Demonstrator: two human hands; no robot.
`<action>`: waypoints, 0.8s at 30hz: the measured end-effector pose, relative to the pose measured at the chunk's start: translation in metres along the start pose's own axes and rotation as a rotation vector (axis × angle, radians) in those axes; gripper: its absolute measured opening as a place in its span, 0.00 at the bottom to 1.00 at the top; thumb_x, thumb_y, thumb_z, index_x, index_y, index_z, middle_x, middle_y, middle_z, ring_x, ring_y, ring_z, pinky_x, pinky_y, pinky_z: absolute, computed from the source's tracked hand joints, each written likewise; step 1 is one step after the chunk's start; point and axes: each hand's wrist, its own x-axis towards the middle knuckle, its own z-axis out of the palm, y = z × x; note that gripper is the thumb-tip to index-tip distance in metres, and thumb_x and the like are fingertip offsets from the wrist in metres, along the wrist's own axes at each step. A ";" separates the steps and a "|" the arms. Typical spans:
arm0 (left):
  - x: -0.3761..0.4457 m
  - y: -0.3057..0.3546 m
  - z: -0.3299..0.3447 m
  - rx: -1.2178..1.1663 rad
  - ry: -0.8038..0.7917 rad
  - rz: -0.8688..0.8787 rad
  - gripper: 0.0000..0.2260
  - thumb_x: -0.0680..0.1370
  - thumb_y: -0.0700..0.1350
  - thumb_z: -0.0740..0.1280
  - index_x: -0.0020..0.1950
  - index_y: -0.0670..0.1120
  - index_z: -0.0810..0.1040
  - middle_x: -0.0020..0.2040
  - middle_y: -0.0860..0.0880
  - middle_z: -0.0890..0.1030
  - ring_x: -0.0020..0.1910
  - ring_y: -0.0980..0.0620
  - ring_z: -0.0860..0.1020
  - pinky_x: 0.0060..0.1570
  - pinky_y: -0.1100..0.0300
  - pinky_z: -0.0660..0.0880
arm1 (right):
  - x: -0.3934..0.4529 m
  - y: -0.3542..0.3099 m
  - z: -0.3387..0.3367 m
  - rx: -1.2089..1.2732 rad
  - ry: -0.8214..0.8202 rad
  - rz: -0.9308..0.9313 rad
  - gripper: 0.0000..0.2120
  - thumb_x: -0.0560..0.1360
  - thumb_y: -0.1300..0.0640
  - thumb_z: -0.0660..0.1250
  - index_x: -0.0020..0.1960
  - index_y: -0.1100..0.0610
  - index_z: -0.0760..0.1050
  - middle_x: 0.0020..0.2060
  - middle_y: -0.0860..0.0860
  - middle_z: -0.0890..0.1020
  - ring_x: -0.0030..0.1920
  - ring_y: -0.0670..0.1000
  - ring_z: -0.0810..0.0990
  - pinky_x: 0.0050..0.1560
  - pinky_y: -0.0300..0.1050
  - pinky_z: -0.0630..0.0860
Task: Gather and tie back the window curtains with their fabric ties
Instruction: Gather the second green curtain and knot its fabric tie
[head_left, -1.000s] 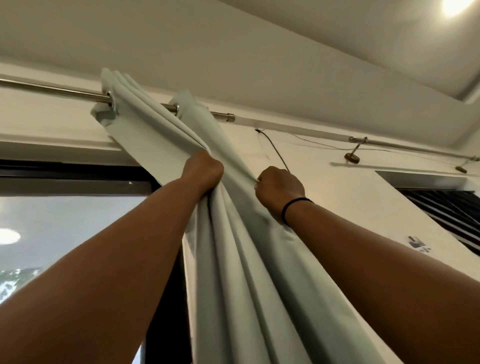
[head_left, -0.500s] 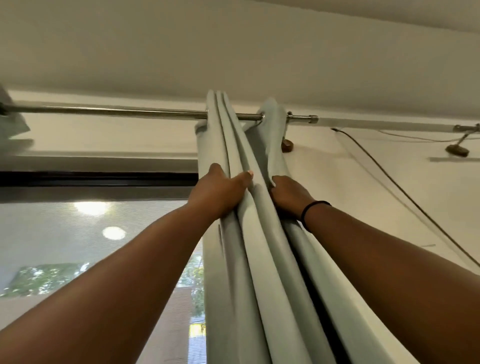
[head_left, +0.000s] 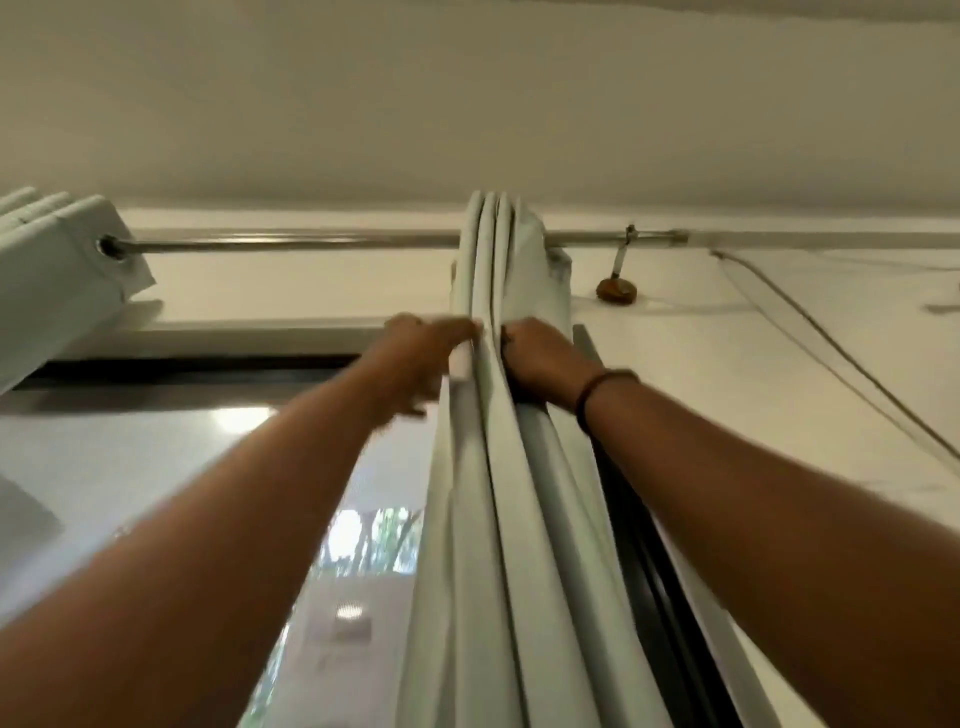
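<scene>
A pale green curtain (head_left: 498, 467) hangs bunched in tight vertical folds from a metal rod (head_left: 291, 241). My left hand (head_left: 415, 358) is motion-blurred and presses with outstretched fingers against the left side of the folds. On the right side, my right hand (head_left: 540, 358), with a dark band on its wrist, has its fingertips tucked into the folds and grips them. Both hands sit high up, a short way below the rod. No fabric tie is visible.
A second pale curtain (head_left: 57, 275) is bunched on the rod at the far left. The window glass (head_left: 156, 467) lies between the two curtains. A rod bracket (head_left: 615, 288) and a thin cable (head_left: 831, 332) sit on the wall to the right.
The curtain has slid right along the rod and its folds are packed tighter. Both hands followed it, and the left hand went from a fist to outstretched fingers.
</scene>
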 end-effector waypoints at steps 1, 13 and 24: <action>-0.007 -0.001 0.006 0.000 -0.060 -0.001 0.19 0.73 0.58 0.69 0.55 0.45 0.75 0.49 0.45 0.78 0.44 0.46 0.79 0.44 0.52 0.77 | -0.005 0.007 -0.005 0.104 0.017 0.045 0.13 0.78 0.59 0.61 0.54 0.67 0.78 0.52 0.63 0.81 0.53 0.62 0.79 0.54 0.49 0.75; -0.064 -0.064 0.075 -0.322 -0.183 0.017 0.27 0.74 0.57 0.67 0.69 0.50 0.65 0.57 0.48 0.78 0.55 0.48 0.79 0.56 0.49 0.78 | -0.089 0.019 0.044 0.969 -0.006 0.369 0.15 0.78 0.42 0.57 0.46 0.48 0.79 0.46 0.52 0.84 0.48 0.53 0.82 0.47 0.42 0.77; -0.124 -0.094 0.073 -0.359 -0.373 0.044 0.28 0.74 0.51 0.68 0.71 0.52 0.60 0.55 0.55 0.75 0.53 0.56 0.77 0.46 0.67 0.77 | -0.161 0.021 0.055 0.876 -0.015 0.507 0.19 0.77 0.37 0.56 0.52 0.48 0.78 0.48 0.49 0.83 0.49 0.50 0.82 0.51 0.41 0.77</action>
